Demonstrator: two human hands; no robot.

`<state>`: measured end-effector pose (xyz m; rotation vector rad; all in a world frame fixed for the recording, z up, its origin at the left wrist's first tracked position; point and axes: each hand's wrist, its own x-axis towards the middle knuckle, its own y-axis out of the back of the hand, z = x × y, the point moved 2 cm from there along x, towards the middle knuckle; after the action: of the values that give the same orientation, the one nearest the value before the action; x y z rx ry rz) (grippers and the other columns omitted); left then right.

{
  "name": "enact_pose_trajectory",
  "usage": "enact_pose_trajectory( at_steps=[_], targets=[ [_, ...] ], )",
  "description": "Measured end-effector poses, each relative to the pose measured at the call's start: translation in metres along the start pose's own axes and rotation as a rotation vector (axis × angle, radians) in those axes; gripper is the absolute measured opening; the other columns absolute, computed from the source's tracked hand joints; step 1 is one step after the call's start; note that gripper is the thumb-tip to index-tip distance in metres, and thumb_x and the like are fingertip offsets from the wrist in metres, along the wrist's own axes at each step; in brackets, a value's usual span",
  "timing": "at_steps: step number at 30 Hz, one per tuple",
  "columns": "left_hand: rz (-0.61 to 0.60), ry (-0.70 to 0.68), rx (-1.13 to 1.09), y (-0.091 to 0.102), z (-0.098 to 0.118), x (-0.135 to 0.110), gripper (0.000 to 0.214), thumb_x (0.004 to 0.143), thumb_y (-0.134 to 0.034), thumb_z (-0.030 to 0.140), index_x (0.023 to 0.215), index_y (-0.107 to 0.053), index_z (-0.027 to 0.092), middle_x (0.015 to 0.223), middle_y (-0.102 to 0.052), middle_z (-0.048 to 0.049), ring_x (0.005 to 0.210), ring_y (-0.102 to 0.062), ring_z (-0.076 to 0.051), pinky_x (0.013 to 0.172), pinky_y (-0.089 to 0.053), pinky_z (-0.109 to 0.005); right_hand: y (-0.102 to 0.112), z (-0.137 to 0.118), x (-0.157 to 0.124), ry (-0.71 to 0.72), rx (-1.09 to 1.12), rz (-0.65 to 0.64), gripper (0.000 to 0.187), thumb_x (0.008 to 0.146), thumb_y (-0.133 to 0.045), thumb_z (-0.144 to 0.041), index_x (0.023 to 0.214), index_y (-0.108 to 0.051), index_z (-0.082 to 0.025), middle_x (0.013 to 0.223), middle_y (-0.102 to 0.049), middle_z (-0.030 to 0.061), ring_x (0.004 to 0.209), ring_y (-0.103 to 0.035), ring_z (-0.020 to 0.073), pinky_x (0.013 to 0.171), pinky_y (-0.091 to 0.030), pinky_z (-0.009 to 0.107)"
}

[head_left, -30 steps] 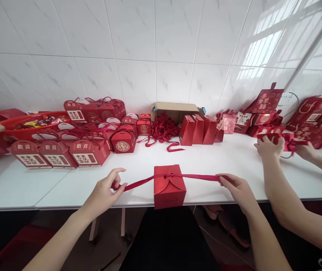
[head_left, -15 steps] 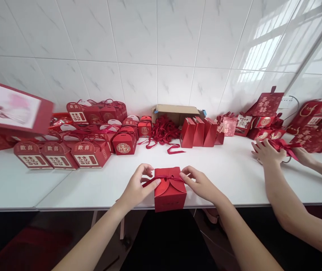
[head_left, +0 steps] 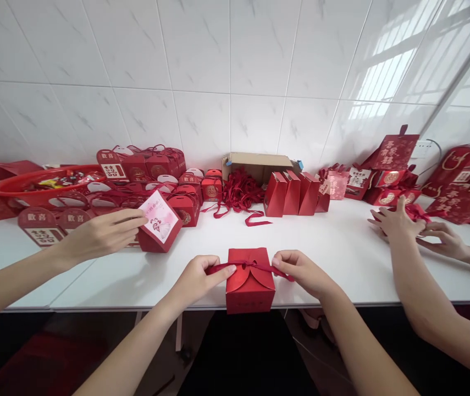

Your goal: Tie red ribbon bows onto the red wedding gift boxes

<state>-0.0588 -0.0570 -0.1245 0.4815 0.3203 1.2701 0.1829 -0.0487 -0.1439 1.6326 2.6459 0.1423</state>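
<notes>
A small red gift box [head_left: 250, 283] with petal-shaped flaps stands at the near edge of the white table [head_left: 333, 247]. A red ribbon [head_left: 246, 265] runs across its top. My left hand [head_left: 197, 279] pinches the ribbon at the box's left side. My right hand [head_left: 300, 270] pinches it at the right side. Both hands sit close against the box.
A co-worker's hand [head_left: 98, 234] at left sets down a red box with a pink card face [head_left: 158, 223]. Another person's two hands [head_left: 399, 220] work on a ribbon at right. Behind stand several red boxes [head_left: 136, 181], red bags [head_left: 292, 192], a ribbon pile [head_left: 238, 190], a cardboard box [head_left: 259, 163] and a red basin [head_left: 45, 184].
My hands drew in from the stretched ribbon ends to the box's sides. The co-worker's arm at left brought a pink-faced box across and down onto the table.
</notes>
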Motion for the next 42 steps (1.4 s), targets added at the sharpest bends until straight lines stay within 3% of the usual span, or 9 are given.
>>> enact_pose_trajectory(
  at_steps=[4, 9, 16, 22, 27, 31, 35, 38, 42],
  targets=[
    [0.128, -0.022, 0.153, 0.005, -0.004, -0.003, 0.056, 0.072, -0.060, 0.052, 0.052, -0.020, 0.020, 0.054, -0.016, 0.0055, 0.051, -0.019, -0.008, 0.049, -0.016, -0.024, 0.016, 0.000, -0.005, -0.024, -0.021, 0.031, 0.038, 0.077, -0.063, -0.051, 0.065, -0.051, -0.016, 0.058, -0.040, -0.0052, 0.054, -0.034, 0.0081, 0.051, -0.027, 0.022],
    [0.155, -0.033, 0.198, 0.004, -0.011, -0.002, 0.059, 0.074, -0.058, 0.054, 0.052, -0.015, 0.019, 0.055, -0.012, 0.0049, 0.051, -0.016, -0.009, 0.050, -0.016, -0.025, 0.022, -0.001, -0.005, -0.076, -0.051, 0.023, 0.039, 0.073, -0.067, -0.051, 0.063, -0.052, -0.017, 0.057, -0.042, -0.0049, 0.053, -0.039, 0.0088, 0.051, -0.033, 0.022],
    [0.175, -0.112, 0.121, 0.002, -0.017, -0.002, 0.041, 0.078, -0.056, 0.047, 0.059, -0.032, 0.020, 0.058, -0.030, 0.0050, 0.055, -0.032, -0.011, 0.053, -0.028, -0.023, 0.030, -0.009, -0.016, -0.132, -0.151, -0.025, 0.034, 0.072, -0.069, -0.047, 0.061, -0.060, -0.016, 0.052, -0.042, -0.0050, 0.050, -0.033, 0.0076, 0.049, -0.025, 0.023],
    [0.419, -0.398, 0.320, 0.000, 0.022, -0.013, 0.022, 0.076, -0.063, 0.038, 0.083, -0.051, 0.021, 0.088, -0.056, -0.0029, 0.082, -0.052, -0.019, 0.079, -0.041, -0.033, 0.034, -0.029, -0.025, -0.004, 0.017, 0.015, 0.026, 0.070, -0.072, -0.042, 0.065, -0.067, -0.017, 0.057, -0.055, -0.0017, 0.055, -0.044, 0.0105, 0.058, -0.037, 0.026],
    [0.274, -0.512, 0.428, -0.034, 0.063, -0.006, 0.029, 0.073, -0.068, 0.037, 0.090, -0.052, 0.022, 0.093, -0.062, -0.0033, 0.087, -0.057, -0.022, 0.084, -0.040, -0.040, 0.012, -0.042, -0.015, 0.071, 0.208, 0.082, 0.020, 0.069, -0.074, -0.037, 0.077, -0.071, -0.019, 0.071, -0.064, 0.0006, 0.069, -0.055, 0.0133, 0.074, -0.043, 0.029],
    [0.408, -0.524, 0.460, -0.047, 0.070, 0.011, 0.023, 0.075, -0.065, 0.034, 0.088, -0.051, 0.021, 0.093, -0.059, -0.0041, 0.086, -0.057, -0.022, 0.080, -0.040, -0.040, 0.001, -0.047, -0.012, 0.098, 0.226, 0.144, 0.020, 0.070, -0.074, -0.035, 0.085, -0.070, -0.022, 0.085, -0.067, 0.0008, 0.077, -0.057, 0.0135, 0.078, -0.044, 0.029],
    [0.510, -0.534, 0.429, -0.041, 0.068, 0.016, 0.015, 0.079, -0.059, 0.030, 0.085, -0.049, 0.020, 0.089, -0.058, -0.0038, 0.085, -0.057, -0.021, 0.076, -0.041, -0.037, 0.002, -0.044, -0.017, 0.107, 0.154, 0.217, 0.020, 0.072, -0.073, -0.036, 0.085, -0.069, -0.021, 0.076, -0.064, -0.0004, 0.069, -0.053, 0.0115, 0.072, -0.044, 0.027],
    [0.464, -0.566, 0.430, -0.036, 0.072, 0.012, 0.012, 0.078, -0.057, 0.024, 0.087, -0.049, 0.020, 0.090, -0.060, -0.0034, 0.086, -0.058, -0.021, 0.078, -0.040, -0.037, 0.003, -0.040, -0.020, 0.091, 0.145, 0.252, 0.022, 0.071, -0.073, -0.038, 0.086, -0.070, -0.021, 0.076, -0.064, 0.0003, 0.069, -0.053, 0.0120, 0.071, -0.044, 0.027],
    [0.234, -0.571, 0.420, -0.039, 0.078, 0.012, 0.019, 0.075, -0.060, 0.024, 0.092, -0.051, 0.022, 0.091, -0.064, -0.0009, 0.086, -0.060, -0.020, 0.083, -0.039, -0.039, 0.001, -0.039, -0.018, 0.087, 0.154, 0.247, 0.023, 0.072, -0.072, -0.038, 0.089, -0.072, -0.022, 0.075, -0.064, -0.0002, 0.063, -0.049, 0.0103, 0.065, -0.042, 0.026]
  ],
)
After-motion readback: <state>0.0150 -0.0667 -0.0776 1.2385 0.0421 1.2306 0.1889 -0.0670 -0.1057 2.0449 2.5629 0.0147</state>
